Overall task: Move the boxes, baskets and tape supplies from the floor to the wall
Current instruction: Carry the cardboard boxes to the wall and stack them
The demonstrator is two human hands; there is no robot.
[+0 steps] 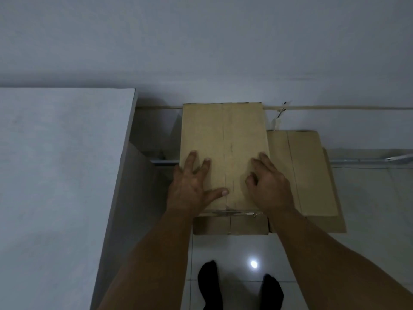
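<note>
1 wide-angle head-worn camera looks steeply down and forward toward the wall (223,45), close above the top box (223,130).

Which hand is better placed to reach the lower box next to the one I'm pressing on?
Right. Your right hand rests on the top box at its right edge, beside the lower box; your left hand lies spread on the far side, by the cabinet.
</note>
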